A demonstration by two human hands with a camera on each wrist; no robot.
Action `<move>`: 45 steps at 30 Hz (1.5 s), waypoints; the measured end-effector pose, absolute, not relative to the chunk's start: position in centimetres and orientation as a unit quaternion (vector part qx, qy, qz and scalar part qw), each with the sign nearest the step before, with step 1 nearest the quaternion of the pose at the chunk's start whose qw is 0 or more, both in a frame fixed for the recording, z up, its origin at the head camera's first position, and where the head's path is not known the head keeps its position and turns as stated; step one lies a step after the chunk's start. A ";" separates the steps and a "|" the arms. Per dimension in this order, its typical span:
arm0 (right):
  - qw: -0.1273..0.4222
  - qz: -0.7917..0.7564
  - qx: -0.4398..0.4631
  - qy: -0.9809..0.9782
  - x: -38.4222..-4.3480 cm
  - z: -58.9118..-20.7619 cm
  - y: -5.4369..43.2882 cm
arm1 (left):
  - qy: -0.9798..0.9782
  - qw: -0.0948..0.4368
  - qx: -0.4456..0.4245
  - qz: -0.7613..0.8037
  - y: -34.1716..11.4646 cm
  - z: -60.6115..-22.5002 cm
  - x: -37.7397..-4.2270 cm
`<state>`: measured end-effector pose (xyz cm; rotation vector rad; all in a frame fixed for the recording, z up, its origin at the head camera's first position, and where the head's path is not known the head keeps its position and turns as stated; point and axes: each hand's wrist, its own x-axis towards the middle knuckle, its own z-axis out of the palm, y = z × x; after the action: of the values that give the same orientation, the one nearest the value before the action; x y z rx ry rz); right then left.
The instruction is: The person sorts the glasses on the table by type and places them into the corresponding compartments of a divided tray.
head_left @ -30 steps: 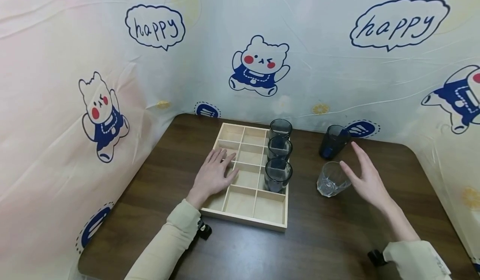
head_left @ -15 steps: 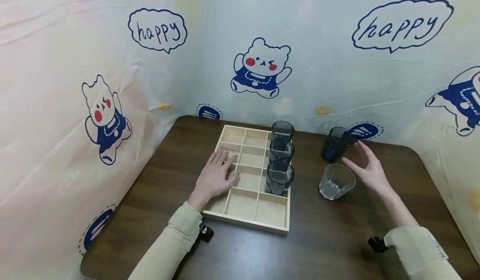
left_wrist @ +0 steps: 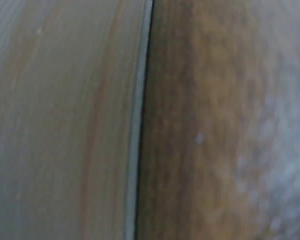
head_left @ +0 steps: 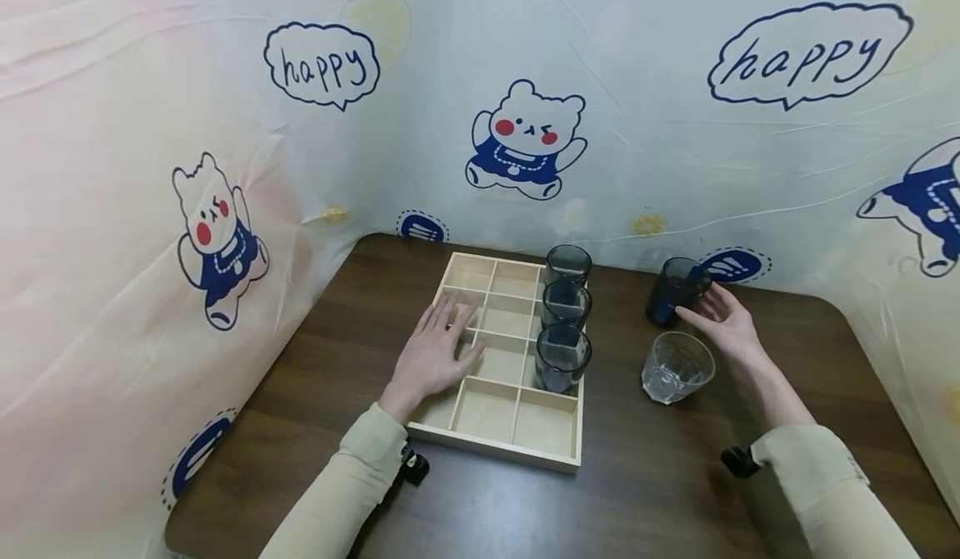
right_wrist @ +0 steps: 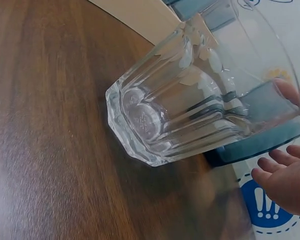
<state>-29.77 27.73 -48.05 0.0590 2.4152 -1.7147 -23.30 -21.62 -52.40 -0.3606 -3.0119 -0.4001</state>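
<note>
My left hand (head_left: 431,359) rests spread over the left column of a wooden divided box (head_left: 487,452). My right hand (head_left: 727,321) is around the near right side of a dark tinted glass (head_left: 667,292), thumb in front and fingers beside it. In the right wrist view, the fingertips (right_wrist: 275,165) are spread just off the dark glass (right_wrist: 260,142), and the thumb shows through a clear glass. This clear faceted glass (head_left: 675,369) stands upright on the table, nearer than the dark one. Neither hand shows in the left wrist view, only the box side (left_wrist: 60,125).
Three dark tinted glasses, the nearest (head_left: 562,359) among them, stand in the right column of the box. The brown wooden table (head_left: 637,492) ends at a hanging printed cloth (head_left: 637,151) behind and at the sides.
My right hand has moved left and in toward the dark glass, its thumb passing across the glass's front. The left hand stays on the box, and the view has tipped up slightly.
</note>
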 end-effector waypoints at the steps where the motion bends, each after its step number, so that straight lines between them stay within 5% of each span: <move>1: 0.091 -0.578 0.022 0.811 -29.9 -48.1 27.7 | -0.983 0.041 -0.118 -0.133 -21.6 -52.4 -23.3; 45: 0.013 -0.581 0.065 0.811 -32.4 -51.3 25.4 | -0.987 0.030 -0.083 -0.132 -21.5 -52.2 -23.2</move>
<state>-32.42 25.40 -51.30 0.2024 2.5287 -1.8100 -23.24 -21.55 -52.21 -0.2561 -3.0439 -0.4076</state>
